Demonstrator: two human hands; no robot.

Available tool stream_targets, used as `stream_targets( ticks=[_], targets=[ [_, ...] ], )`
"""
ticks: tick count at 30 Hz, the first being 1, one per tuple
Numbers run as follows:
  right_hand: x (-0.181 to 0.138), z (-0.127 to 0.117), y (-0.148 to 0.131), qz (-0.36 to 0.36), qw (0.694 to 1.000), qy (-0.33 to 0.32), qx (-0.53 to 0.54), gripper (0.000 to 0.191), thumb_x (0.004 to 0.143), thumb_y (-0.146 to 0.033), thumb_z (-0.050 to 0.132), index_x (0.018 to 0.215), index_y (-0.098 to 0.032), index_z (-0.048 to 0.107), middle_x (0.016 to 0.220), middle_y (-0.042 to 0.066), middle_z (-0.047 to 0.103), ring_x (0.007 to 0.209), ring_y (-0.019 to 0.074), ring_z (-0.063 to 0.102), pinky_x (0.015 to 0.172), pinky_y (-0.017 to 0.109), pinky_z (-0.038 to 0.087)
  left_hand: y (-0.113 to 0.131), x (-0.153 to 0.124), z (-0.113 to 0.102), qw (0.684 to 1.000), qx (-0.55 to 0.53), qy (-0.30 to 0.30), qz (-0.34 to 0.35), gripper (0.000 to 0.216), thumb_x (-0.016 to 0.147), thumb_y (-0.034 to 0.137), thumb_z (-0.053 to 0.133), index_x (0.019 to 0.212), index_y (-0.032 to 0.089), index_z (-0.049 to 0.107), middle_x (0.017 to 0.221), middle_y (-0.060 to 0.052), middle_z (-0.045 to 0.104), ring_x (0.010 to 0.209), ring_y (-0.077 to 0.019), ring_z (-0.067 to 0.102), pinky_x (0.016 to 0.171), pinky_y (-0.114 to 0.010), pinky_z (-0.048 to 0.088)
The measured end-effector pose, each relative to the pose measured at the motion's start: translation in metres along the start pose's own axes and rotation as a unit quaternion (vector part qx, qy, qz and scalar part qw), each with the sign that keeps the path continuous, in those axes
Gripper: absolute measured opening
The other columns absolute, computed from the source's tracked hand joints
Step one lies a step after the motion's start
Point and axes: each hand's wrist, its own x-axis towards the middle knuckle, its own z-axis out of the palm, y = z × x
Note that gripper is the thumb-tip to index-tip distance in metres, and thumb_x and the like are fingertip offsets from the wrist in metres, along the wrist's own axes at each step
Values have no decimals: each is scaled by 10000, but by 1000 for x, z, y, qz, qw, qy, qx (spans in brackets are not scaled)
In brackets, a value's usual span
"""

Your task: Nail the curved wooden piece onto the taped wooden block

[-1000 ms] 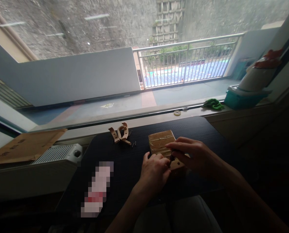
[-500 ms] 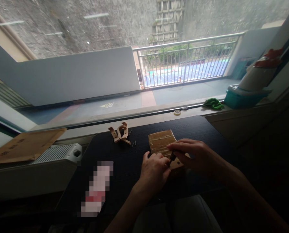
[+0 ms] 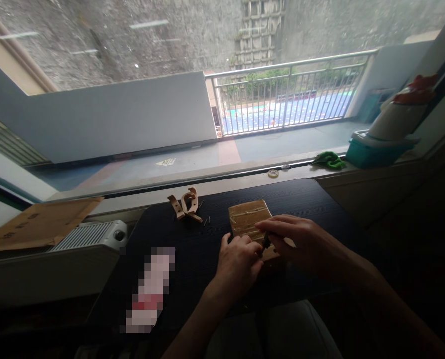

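A flat wooden block lies on the black tabletop in front of me. My left hand is curled closed at the block's near left corner and rests against it. My right hand lies over the block's near right part, fingers pinched round a small dark tool whose tip points down between the two hands. What the left fingers enclose is hidden.
Curved wooden pieces and a few small dark nails lie at the table's far edge. A blurred white-and-red object sits near left. On the sill are a small roll, green cloth and a teal box. Cardboard covers a radiator.
My right hand has edged slightly toward the block's middle with the small tool; my left hand and the block stay where they were.
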Motion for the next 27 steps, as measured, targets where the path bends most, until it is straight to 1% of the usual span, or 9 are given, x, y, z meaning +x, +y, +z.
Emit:
stream_targets(
  ticks=[3, 9, 12, 15, 18, 27],
  targets=[
    [-2, -1, 2, 8, 1000, -1, -4, 321, 882, -202, 471, 1183, -212, 581, 1079, 38, 636, 940, 136, 590, 796, 242, 462, 0, 0, -1, 1000, -5, -6, -3, 129, 797, 244, 551, 894, 247, 636, 975, -30, 637, 990, -219, 553, 1027, -515, 234],
    [3, 1, 6, 30, 998, 17, -44, 290, 852, -202, 523, 1129, -192, 608, 1015, 39, 652, 874, 138, 604, 756, 244, 454, -2, 0, 2, 1000, -18, -2, -4, 115, 783, 256, 576, 879, 249, 637, 983, -21, 634, 995, -222, 554, 1025, -525, 225],
    [4, -1, 4, 22, 999, 8, -48, 310, 848, -205, 518, 1148, -192, 597, 1027, 48, 647, 892, 152, 601, 766, 258, 458, -2, 0, 2, 1000, -14, -1, -2, 113, 786, 251, 570, 878, 250, 635, 979, -21, 634, 991, -222, 555, 1023, -525, 228],
    [3, -4, 1, 3, 1000, -5, -21, 316, 857, -172, 478, 1148, -195, 600, 1065, 58, 637, 930, 154, 593, 795, 257, 460, 0, 0, 0, 1000, -4, -10, -7, 120, 788, 251, 564, 884, 245, 635, 971, -29, 636, 992, -223, 554, 1025, -515, 235],
    [3, -7, 0, -10, 1000, -10, -4, 300, 871, -174, 459, 1125, -203, 615, 1060, 58, 641, 940, 156, 592, 807, 262, 461, 1, 0, -2, 1000, -3, -13, -10, 120, 788, 251, 563, 883, 243, 635, 973, -29, 636, 990, -223, 556, 1029, -509, 237],
    [2, -2, 7, 14, 998, 10, -55, 273, 882, -213, 477, 1123, -188, 603, 1038, 50, 649, 912, 149, 597, 783, 247, 445, 0, -1, 1, 1000, -8, 5, -3, 105, 789, 253, 561, 865, 247, 633, 939, -19, 636, 961, -217, 563, 1015, -521, 238]
  ],
)
